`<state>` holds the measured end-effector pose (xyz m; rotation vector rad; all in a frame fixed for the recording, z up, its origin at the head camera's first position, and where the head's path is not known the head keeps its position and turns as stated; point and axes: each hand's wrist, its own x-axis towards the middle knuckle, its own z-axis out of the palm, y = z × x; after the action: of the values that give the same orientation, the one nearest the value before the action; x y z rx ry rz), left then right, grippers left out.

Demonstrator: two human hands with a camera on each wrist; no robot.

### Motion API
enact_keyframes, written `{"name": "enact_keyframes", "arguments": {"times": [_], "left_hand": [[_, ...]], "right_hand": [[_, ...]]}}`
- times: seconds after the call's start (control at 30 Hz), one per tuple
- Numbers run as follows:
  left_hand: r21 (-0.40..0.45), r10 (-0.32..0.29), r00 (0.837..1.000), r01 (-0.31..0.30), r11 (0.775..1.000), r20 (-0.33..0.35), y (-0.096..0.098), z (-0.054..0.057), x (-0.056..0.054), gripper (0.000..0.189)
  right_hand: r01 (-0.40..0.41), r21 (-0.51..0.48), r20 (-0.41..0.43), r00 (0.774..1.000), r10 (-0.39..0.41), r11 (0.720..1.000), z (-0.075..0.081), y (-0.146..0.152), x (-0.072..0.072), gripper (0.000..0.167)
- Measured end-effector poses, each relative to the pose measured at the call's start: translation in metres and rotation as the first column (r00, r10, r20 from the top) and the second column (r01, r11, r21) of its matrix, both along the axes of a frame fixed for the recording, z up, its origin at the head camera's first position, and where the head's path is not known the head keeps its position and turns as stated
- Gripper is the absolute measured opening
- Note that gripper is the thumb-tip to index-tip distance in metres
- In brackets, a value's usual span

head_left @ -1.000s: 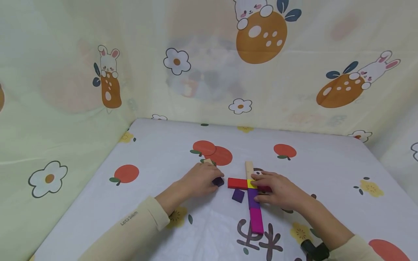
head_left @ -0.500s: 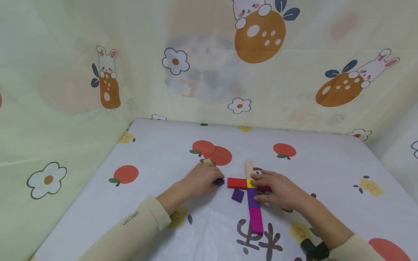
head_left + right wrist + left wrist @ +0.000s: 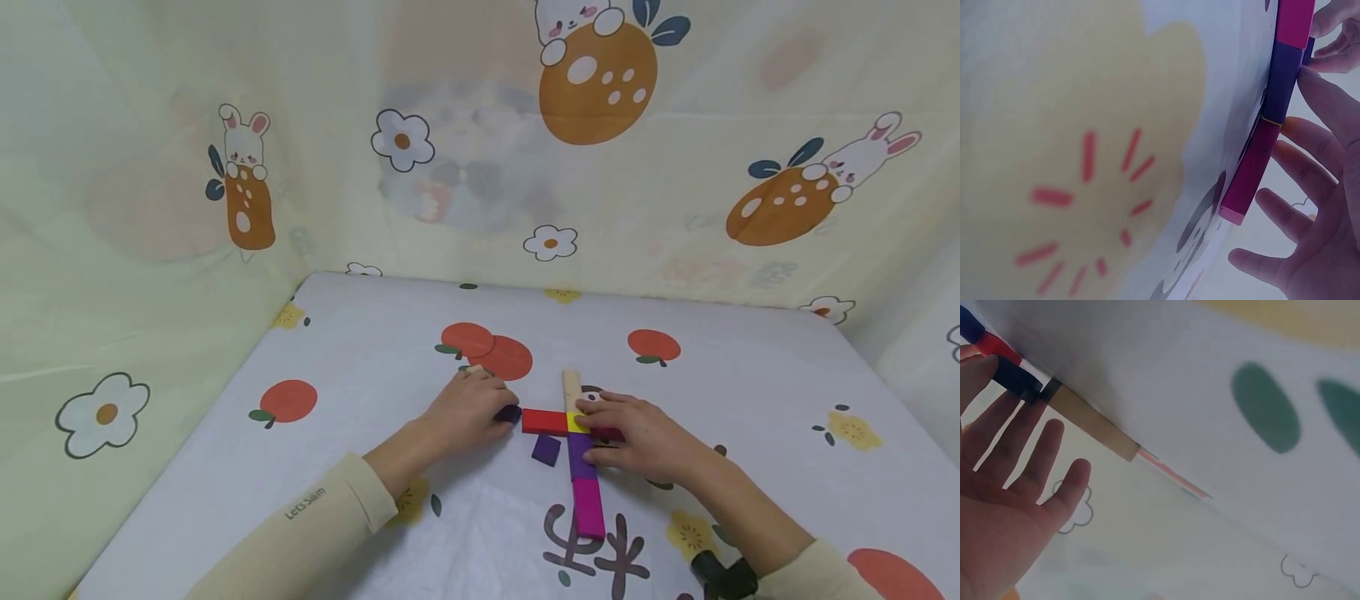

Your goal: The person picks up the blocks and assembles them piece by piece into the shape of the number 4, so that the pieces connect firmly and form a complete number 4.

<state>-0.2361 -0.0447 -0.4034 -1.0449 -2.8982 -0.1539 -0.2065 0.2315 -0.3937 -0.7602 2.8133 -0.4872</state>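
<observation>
My left hand [image 3: 467, 410] pinches a small dark purple block [image 3: 508, 414] between thumb and fingers, right at the left end of a red block [image 3: 543, 422]. That red block belongs to a cross of blocks with a yellow block [image 3: 577, 423] at its centre. A plain wood block [image 3: 572, 390] forms the far arm; a purple block [image 3: 581, 454] and a magenta block [image 3: 588, 507] form the near one. Fingers of my right hand [image 3: 648, 440] rest on the cross, partly covering the right-hand red block [image 3: 1250, 172]. In the left wrist view, a wooden block [image 3: 1094, 422] lies beyond the fingertips.
A loose purple block [image 3: 547, 450] lies just below the left red block, beside the cross. The table [image 3: 390, 333] has a white cloth printed with fruit and flowers. Patterned curtains [image 3: 322, 192] stand behind and at the sides. A black strap [image 3: 723, 575] circles the right wrist.
My left hand has shifted slightly right with the dark purple block, bringing it up to the red block's end. The right hand and the cross have stayed in place.
</observation>
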Motion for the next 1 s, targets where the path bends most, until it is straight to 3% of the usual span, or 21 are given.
{"name": "enact_keyframes", "arguments": {"times": [0.33, 1.0], "left_hand": [[-0.039, 0.017, 0.999, -0.018, 0.999, -0.041, 0.0050, 0.0000, 0.0008, 0.027], [-0.045, 0.037, 0.998, -0.039, 0.998, -0.042, 0.0088, -0.0010, 0.0011, 0.025]], "right_hand": [[-0.007, -0.006, -0.003, 1.000, 0.007, 1.000, 0.0016, 0.0011, -0.0017, 0.053], [0.006, 0.002, 0.005, 1.000, -0.006, 1.000, 0.0011, 0.0012, -0.0020, 0.053]]}}
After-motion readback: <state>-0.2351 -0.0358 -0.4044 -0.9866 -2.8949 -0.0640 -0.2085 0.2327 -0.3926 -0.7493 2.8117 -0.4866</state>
